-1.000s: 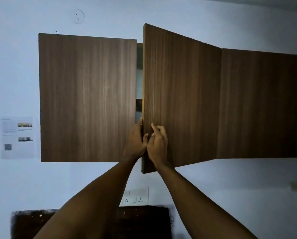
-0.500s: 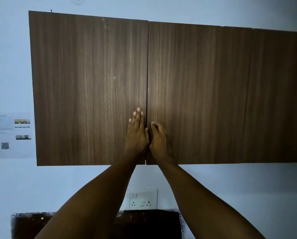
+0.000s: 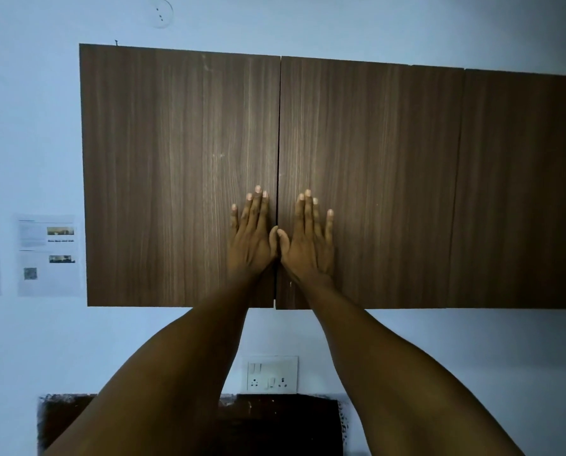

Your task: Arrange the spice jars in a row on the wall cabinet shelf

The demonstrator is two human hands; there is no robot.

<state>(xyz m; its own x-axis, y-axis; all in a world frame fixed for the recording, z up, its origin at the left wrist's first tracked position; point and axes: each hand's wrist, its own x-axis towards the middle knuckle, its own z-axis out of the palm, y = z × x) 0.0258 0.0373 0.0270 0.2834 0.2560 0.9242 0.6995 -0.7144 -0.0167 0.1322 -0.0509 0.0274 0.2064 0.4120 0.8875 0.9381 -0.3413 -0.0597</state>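
with the left hand (image 3: 250, 240) and right hand (image 3: 304, 243) both flat, fingers spread, holding nothing, press evenly beside the centre seam of the dark walnut-grain wall cabinet doors (image 3: 367, 179); spice jars are out of sight.

Dark walnut-grain wall cabinet (image 3: 340, 143), mounted on the pale wall just right of the printed sheets (image 3: 46, 255). Left door (image 3: 176, 159) and middle door (image 3: 373, 176) both shut, meeting at a thin vertical seam. Third panel (image 3: 521, 192) further right from the sheets, also shut. Shelf and spice jars hidden behind.
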